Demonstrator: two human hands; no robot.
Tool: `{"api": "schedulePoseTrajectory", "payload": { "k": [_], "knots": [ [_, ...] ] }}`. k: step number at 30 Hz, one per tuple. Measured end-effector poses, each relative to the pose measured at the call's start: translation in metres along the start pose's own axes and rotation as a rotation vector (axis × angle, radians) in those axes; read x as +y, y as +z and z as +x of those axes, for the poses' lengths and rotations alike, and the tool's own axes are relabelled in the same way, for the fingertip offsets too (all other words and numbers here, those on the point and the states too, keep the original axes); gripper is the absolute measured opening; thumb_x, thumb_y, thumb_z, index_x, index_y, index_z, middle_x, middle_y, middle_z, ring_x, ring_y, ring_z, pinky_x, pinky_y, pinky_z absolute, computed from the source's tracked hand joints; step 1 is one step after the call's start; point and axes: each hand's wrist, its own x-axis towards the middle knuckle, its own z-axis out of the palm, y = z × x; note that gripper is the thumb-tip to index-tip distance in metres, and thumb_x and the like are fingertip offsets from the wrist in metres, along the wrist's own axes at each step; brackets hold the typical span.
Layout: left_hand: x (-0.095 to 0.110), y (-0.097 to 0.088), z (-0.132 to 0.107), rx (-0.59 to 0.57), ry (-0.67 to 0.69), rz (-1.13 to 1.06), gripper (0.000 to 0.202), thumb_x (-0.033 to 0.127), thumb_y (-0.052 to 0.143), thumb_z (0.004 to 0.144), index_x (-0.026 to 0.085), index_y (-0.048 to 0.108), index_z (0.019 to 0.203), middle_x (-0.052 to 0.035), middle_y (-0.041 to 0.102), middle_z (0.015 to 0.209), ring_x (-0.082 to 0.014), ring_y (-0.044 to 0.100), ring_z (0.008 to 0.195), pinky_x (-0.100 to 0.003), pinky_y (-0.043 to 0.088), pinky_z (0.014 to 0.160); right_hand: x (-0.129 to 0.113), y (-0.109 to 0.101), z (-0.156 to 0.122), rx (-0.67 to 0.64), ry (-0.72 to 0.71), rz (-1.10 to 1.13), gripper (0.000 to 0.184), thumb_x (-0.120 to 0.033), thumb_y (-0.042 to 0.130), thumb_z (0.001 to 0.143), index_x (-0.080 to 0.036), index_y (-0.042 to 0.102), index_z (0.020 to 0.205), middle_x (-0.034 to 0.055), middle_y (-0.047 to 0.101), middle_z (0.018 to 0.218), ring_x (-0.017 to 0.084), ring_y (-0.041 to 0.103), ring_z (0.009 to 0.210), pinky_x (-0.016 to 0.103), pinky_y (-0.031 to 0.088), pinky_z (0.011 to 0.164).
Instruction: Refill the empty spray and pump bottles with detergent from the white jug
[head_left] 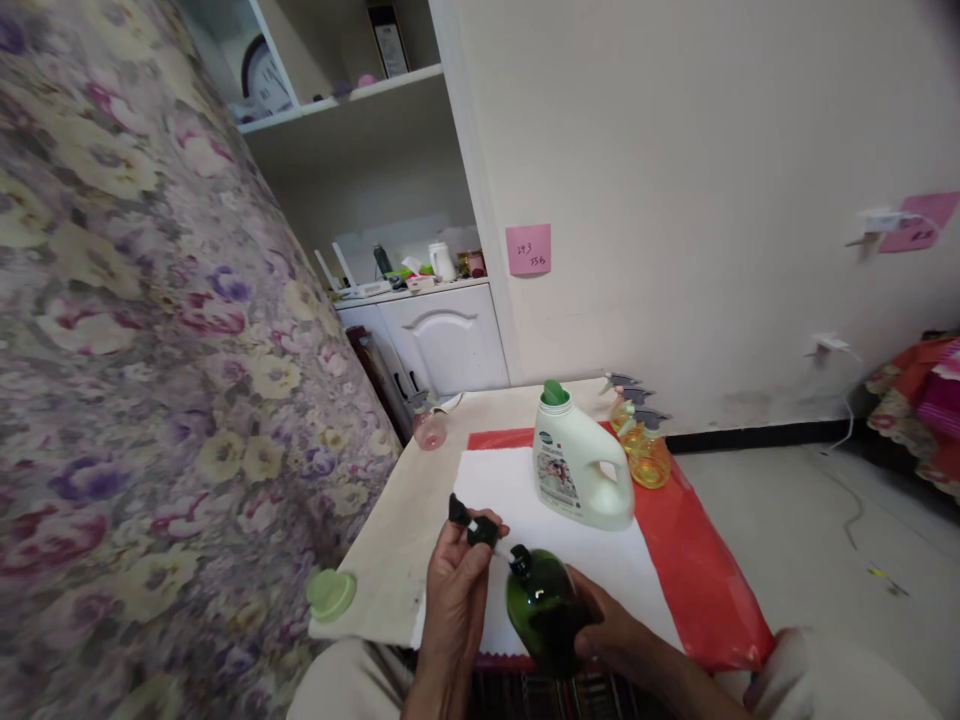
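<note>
My left hand (pixel 457 580) is closed on a black pump head (pixel 481 531), its nozzle pointing up and to the left. A pale stem runs from the pump to the black neck of a dark green bottle (pixel 541 600). Wrapped round the lower right side of that bottle is my right hand (pixel 604 625); the bottle leans toward the left hand. Just behind stands a large white detergent jug (pixel 574 470) with a green spout and a picture label. Whether the stem is still inside the bottle neck I cannot tell.
White paper (pixel 502 495) lies over a red sheet (pixel 686 540) on the table. A green cap (pixel 330 594) sits at the left edge. Yellow spray bottles (pixel 649 460) stand back right, a pink bottle (pixel 429 430) back left. A floral curtain (pixel 180 380) hangs at left.
</note>
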Motion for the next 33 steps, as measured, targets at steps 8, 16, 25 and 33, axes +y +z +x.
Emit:
{"api": "schedulePoseTrajectory", "payload": {
  "k": [8,16,25,33],
  "knots": [
    [0.032,-0.007,0.003,0.115,0.117,-0.072,0.032,0.025,0.078,0.065,0.019,0.064,0.093,-0.0021,0.066,0.092,-0.0136,0.062,0.079,-0.025,0.049,0.079,0.003,-0.004,0.000,0.024,-0.007,-0.033,0.083,-0.028,0.086,0.049,-0.020,0.053,0.124,0.0075,0.067,0.110,0.030,0.060,0.102,0.037,0.043,0.084],
    [0.037,-0.042,0.018,0.332,0.194,-0.047,0.035,0.026,0.082,0.061,0.019,0.066,0.091,0.0000,0.072,0.090,-0.0112,0.065,0.076,-0.022,0.052,0.077,0.014,-0.021,0.004,0.151,-0.099,-0.095,0.093,-0.023,0.089,0.043,-0.025,0.049,0.126,0.0079,0.061,0.124,0.033,0.051,0.119,0.046,0.035,0.100],
    [-0.030,-0.083,0.023,0.320,-0.026,0.518,0.042,0.045,0.075,0.065,0.016,0.064,0.094,-0.0034,0.070,0.082,-0.0164,0.064,0.071,-0.028,0.047,0.069,0.024,-0.053,0.011,0.316,-0.239,-0.292,0.090,-0.028,0.089,0.047,-0.025,0.044,0.125,0.0098,0.057,0.127,0.034,0.047,0.123,0.050,0.030,0.105],
    [-0.070,-0.107,0.042,0.364,-0.039,0.953,0.037,0.050,0.074,0.059,0.020,0.056,0.069,0.0052,0.051,0.056,-0.0179,0.051,0.057,-0.028,0.037,0.058,0.037,-0.062,0.015,0.382,-0.219,-0.496,0.090,-0.030,0.087,0.051,-0.025,0.039,0.127,0.0114,0.056,0.125,0.035,0.049,0.120,0.053,0.031,0.103]
  ]
}}
